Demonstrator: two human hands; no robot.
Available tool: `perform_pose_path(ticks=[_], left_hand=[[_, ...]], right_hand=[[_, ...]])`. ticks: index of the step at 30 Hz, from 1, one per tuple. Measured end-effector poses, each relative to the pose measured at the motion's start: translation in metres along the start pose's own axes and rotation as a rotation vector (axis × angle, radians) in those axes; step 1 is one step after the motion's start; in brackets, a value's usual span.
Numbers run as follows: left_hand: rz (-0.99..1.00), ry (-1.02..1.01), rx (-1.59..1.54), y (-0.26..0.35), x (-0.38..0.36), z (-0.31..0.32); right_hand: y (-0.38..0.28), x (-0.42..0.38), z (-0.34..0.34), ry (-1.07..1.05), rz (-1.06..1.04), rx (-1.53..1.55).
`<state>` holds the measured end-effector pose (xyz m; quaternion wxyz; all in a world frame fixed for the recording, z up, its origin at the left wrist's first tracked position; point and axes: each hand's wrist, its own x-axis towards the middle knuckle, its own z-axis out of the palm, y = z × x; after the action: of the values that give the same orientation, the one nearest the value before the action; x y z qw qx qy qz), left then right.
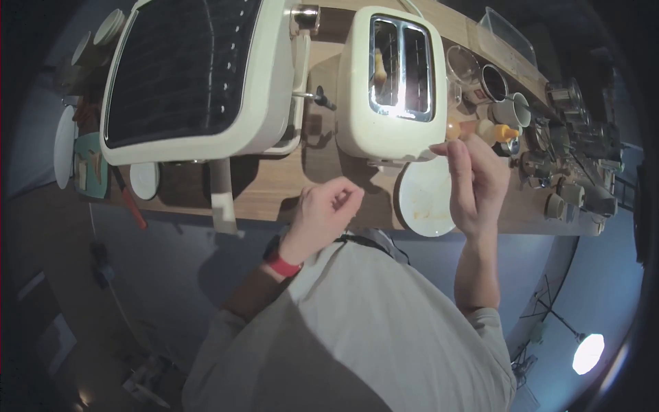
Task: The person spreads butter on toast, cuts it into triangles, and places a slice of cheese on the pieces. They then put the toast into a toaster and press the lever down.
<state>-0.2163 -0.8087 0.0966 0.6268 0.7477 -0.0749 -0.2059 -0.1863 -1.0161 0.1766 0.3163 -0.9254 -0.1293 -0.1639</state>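
Observation:
My left hand (324,214), with a red band on its wrist, hovers near the counter's front edge, fingers curled in with nothing seen in them. Over the right part of a white plate (420,199) is my right hand (473,175), thumb and forefinger pinched close to the toaster's lower right corner. Whatever that pinch holds, if anything, is too small to make out. The cream toaster (357,123) stands behind the plate, and something yellowish shows in its left slot. Light smears or crumbs lie on the plate.
A large cream oven (268,103) with a dark glass front stands at the left. A red-handled utensil (134,206), a small white dish (144,180) and a teal board (92,165) lie beyond it. Cups, a yellow-capped bottle (504,133), a white mug (511,110) and metal pots crowd the right.

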Motion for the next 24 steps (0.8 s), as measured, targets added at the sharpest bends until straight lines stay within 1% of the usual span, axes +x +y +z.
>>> perform_pose_path(ticks=[2,3,5,7,9,11,14,17,20,24], left_hand=[[-0.124,0.019,0.066,-0.027,0.009,0.009],[-0.153,0.027,0.075,-0.035,0.014,0.013],[-0.239,0.04,0.117,-0.051,0.023,0.019],[-0.278,0.018,0.193,-0.054,0.025,0.023],[-0.273,0.014,0.255,-0.055,0.032,0.025],[-0.237,0.047,0.276,-0.058,0.034,0.029],[-0.16,0.097,0.336,-0.059,0.034,0.03],[-0.147,0.104,0.387,-0.062,0.033,0.031],[-0.098,0.154,0.355,-0.06,0.024,0.032],[-0.037,0.193,0.277,-0.066,0.014,0.022]], right_hand=[[-0.002,-0.035,0.007,0.017,0.243,0.221],[-0.002,-0.046,0.017,-0.004,0.322,0.269],[-0.002,-0.072,0.037,-0.055,0.632,0.443],[-0.003,-0.089,0.052,-0.081,0.692,0.483],[0.003,-0.095,0.063,-0.102,0.728,0.5],[0.01,-0.098,0.071,-0.184,0.775,0.468],[0.021,-0.096,0.088,-0.192,0.774,0.413],[0.021,-0.087,0.095,-0.203,0.752,0.356],[0.024,-0.088,0.105,-0.178,0.663,0.24],[0.026,-0.086,0.114,-0.143,0.687,0.166]])
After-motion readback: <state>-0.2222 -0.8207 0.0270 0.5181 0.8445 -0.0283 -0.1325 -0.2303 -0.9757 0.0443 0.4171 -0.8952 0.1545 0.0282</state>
